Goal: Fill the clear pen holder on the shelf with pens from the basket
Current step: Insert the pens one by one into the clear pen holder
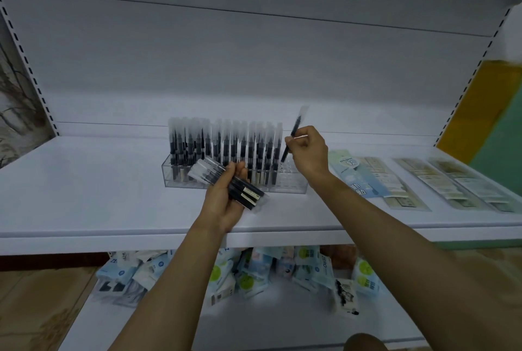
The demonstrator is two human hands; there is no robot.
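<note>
Head view: clear pen holder [291,185] on shelf [84,195], frame centre, nearly full; empty slots only at right end. Right hand [308,153] fingers pinch single pen [293,136] mid-barrel, tilted, tip above empty slots. Left hand [226,198] clasps bundle of pens [234,184]. Pens likely light, stiff, smooth plastic, slippery; mid-barrel pinch suits. Basket not visible.
</note>
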